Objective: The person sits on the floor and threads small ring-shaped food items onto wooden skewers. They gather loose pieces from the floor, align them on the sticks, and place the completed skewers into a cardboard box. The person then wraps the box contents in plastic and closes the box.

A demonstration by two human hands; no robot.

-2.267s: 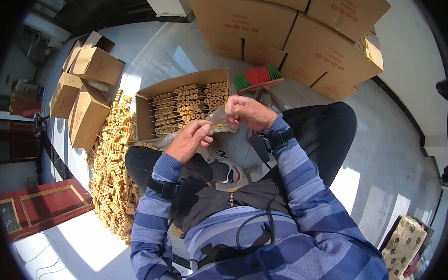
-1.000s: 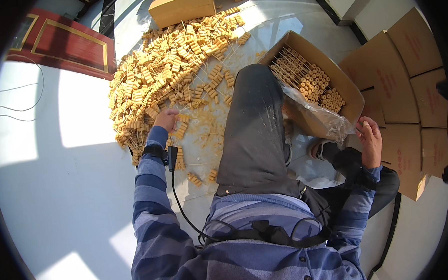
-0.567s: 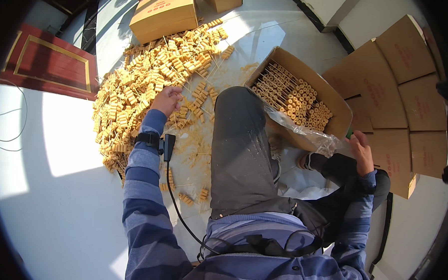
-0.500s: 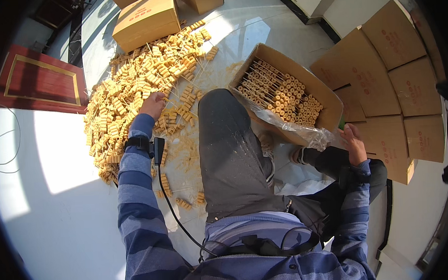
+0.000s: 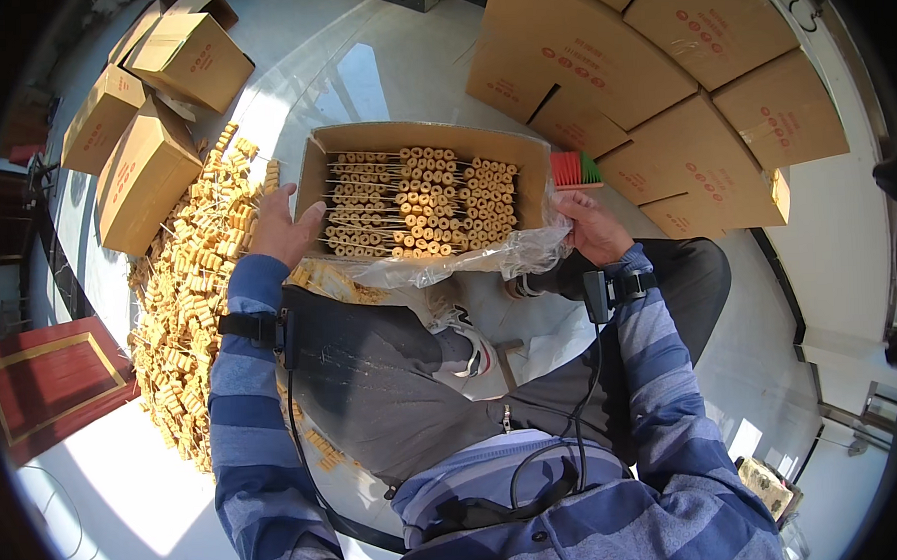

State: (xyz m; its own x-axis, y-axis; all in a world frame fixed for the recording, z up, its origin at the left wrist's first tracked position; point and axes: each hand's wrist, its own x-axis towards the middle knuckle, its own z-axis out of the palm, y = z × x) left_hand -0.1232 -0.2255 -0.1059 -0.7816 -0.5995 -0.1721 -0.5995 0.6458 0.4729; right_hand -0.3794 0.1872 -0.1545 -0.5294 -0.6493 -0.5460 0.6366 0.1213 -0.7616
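Observation:
An open cardboard box [image 5: 422, 133] sits in front of my knees, packed with rows of ring-shaped, tan snack pieces on thin sticks [image 5: 430, 201]. Clear plastic film [image 5: 448, 265] hangs over its near edge. At the box's left end, my left hand [image 5: 284, 229] has its fingers along the outer wall and its thumb over the rim. My right hand [image 5: 594, 226] is closed at the right near corner, beside the film; part of its grip is hidden. Just beyond it is a red and green object with a ridged surface [image 5: 574, 168].
A large heap of similar skewered pieces [image 5: 195, 311] covers the floor at the left. Several cartons [image 5: 149, 178] stand behind it, and more stacked cartons [image 5: 682, 130] rise at the right. A dark red panel with a gold border [image 5: 58, 382] is at far left.
My left hand has left the heap and reached the box's left end. The right hand is now at its right near corner. The view has turned, and the box appears straighter and farther left.

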